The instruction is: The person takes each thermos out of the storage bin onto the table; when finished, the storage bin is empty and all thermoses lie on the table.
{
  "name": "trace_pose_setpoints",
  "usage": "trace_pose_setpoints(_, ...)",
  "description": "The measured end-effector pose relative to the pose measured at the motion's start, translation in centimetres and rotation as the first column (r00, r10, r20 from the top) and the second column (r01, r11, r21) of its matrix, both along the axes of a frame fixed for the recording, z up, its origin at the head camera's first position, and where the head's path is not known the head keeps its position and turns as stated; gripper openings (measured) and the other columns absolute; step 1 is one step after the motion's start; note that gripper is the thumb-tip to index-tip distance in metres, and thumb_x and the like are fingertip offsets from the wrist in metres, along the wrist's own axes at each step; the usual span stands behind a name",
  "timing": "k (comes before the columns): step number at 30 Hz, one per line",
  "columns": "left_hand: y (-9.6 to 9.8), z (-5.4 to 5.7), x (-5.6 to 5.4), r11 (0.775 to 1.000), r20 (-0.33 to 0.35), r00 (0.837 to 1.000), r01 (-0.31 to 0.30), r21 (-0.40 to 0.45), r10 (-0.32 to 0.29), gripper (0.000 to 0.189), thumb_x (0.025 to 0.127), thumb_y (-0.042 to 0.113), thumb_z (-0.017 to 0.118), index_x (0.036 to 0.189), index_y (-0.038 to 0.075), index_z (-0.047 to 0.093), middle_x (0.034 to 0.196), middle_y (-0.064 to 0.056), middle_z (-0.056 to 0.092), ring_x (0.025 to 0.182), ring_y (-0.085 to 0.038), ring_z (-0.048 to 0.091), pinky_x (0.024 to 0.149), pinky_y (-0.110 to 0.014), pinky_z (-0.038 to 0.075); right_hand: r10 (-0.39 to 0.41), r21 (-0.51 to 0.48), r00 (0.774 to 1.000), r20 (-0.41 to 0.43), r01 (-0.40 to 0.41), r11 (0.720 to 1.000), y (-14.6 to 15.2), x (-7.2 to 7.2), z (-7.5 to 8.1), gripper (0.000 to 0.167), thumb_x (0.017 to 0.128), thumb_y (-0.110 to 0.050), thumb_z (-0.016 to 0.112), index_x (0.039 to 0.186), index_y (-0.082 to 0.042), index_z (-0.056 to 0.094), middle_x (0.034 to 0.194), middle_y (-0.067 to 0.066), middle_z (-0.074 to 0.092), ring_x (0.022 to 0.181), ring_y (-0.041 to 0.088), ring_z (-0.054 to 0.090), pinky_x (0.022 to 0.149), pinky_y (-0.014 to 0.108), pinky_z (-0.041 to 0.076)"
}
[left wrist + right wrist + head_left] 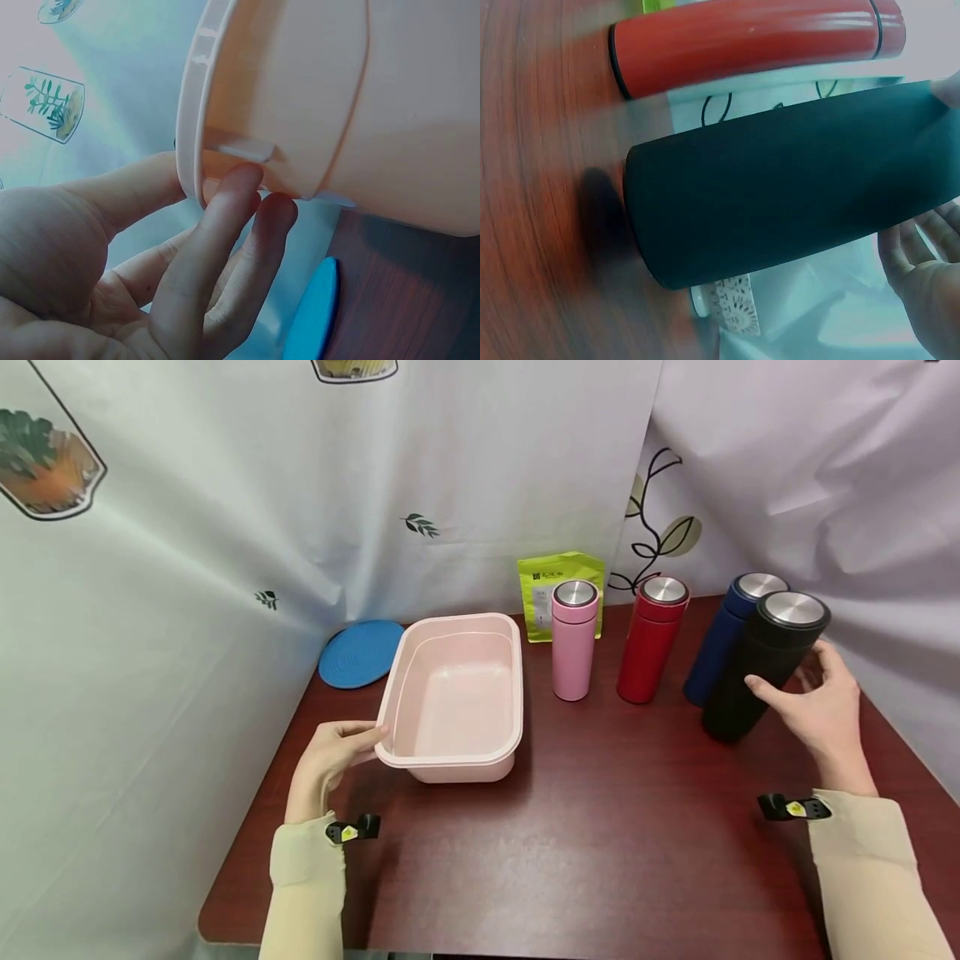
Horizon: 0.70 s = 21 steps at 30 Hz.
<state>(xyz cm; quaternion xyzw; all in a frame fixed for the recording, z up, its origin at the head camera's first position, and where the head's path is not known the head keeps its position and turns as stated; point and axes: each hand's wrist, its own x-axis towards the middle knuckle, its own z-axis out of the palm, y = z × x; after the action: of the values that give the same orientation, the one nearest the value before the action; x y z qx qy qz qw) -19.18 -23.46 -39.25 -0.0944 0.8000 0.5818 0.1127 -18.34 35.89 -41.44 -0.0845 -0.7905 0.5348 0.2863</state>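
Note:
At the left of the table, my left hand [341, 756] pinches the near-left rim of a pale pink plastic basin [465, 764]. The left wrist view has the thumb outside the basin wall [285, 90] and fingertips [276, 214] under the rim. On the right, my right hand [821, 706] holds a tall black thermos [753, 668] with a steel-topped lid, thumb and fingers on opposite sides. In the right wrist view, the black thermos [780, 187] has its base slightly off the wood, above a dark shadow. Partly behind it in the head view stands a blue thermos [716, 639].
A red thermos [652, 643] and a pink thermos [573, 647] stand at mid-table, with a yellow-green pouch [536, 602] behind. Beyond the basin lies a blue round lid [360, 652]. The dark red wooden table [592, 843] meets printed white sheeting [487, 468] behind.

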Motion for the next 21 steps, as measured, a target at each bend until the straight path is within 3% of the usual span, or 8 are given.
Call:
trace_pose_setpoints(12,0.2,-0.1,-0.1,1.0,0.01,1.0,-0.011,0.011,0.011,0.056,0.09,0.023,0.072,0.133,-0.009,0.054,0.113,-0.011,0.065,0.084,-0.008,0.07,0.083,-0.03,0.06,-0.088,-0.111,0.996,-0.014,0.086,0.99,1.8,1.2,-0.4,0.068,0.069,0.01,0.078,0.128,-0.018,0.06,0.106,-0.015,0.059,0.098,0.001,0.054,0.08,0.003,0.044)
trace_pose_setpoints(21,0.0,0.0,0.0,1.0,0.014,1.0,-0.019,0.004,0.019,0.057,0.09,0.024,0.072,0.133,-0.009,0.054,0.108,-0.006,0.066,0.084,-0.008,0.07,0.085,-0.031,0.059,-0.138,-0.119,0.988,-0.069,0.129,0.984,3.3,0.6,-0.1,0.068,0.07,0.01,0.076,0.131,-0.016,0.058,0.11,-0.014,0.058,0.099,0.001,0.055,0.081,0.003,0.045)
